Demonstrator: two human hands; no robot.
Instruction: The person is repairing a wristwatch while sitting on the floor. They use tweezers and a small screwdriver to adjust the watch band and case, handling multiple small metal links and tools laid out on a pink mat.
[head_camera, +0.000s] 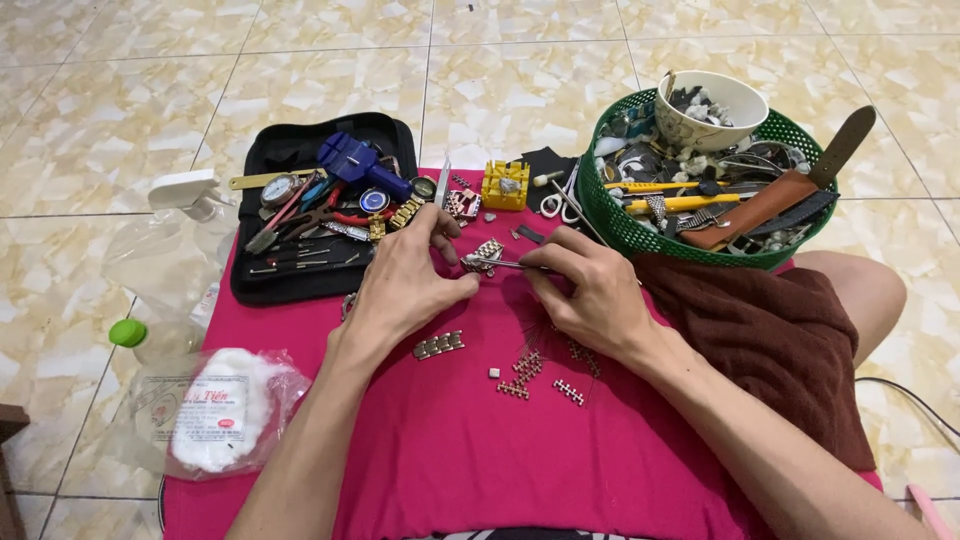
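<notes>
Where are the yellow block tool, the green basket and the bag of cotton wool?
yellow block tool (505, 186), head view, its top face.
green basket (610, 225), head view, its front mesh wall.
bag of cotton wool (225, 405), head view, the white wad.

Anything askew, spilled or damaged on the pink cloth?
Loose watch-band links lie scattered on the pink cloth below both hands; a brown strap juts over the overfilled green basket's rim. Nothing looks visibly damaged.

A green plastic basket (612, 222) heaped with straps, tools and a white bowl (745, 100) stands on the tiled floor (500, 70) at the right. A black tool case (262, 283) lies open at the left, near a clear spray bottle (170, 250) and a bag of white cotton (222, 408). Loose metal links (440, 344) lie scattered on the pink cloth (480, 460).
</notes>
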